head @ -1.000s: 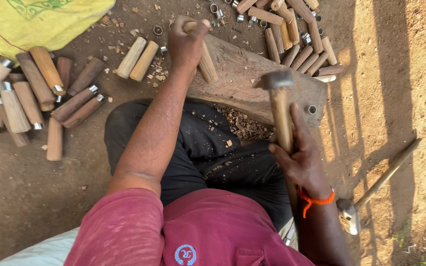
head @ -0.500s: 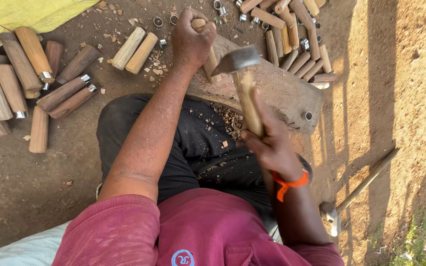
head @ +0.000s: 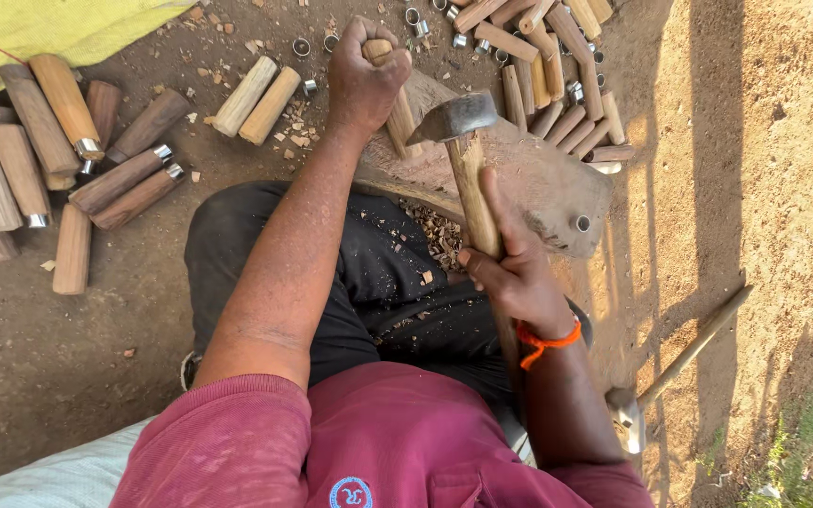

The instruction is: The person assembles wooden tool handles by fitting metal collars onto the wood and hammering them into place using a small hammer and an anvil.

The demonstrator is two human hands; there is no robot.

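Since the frame half a second back, I see the hammer with its head lower and nearer the left fist, and the view has shifted slightly so the loose handles sit lower in frame.

Left hand: fingers pressed together in a full fist around a short wooden peg. The peg stands roughly upright on the wooden block, its top end showing just above the thumb and its lower shaft emerging below the fist. I cannot tell how the peg's foot meets the block.

Right hand: fingers wrapped shut around the wooden shaft of the hammer, thumb laid along the shaft toward the head. An orange wrist cord sits just behind the hand. The metal head lies just beside the peg, at the right of the left fist; whether it touches the peg I cannot tell.

Surroundings: the block rests on the dirt ground in front of my knees, with wood shavings between block and lap. A pile of finished handles lies beyond the block, a second group of ferruled handles at far left, and a long-handled tool on the ground at right.
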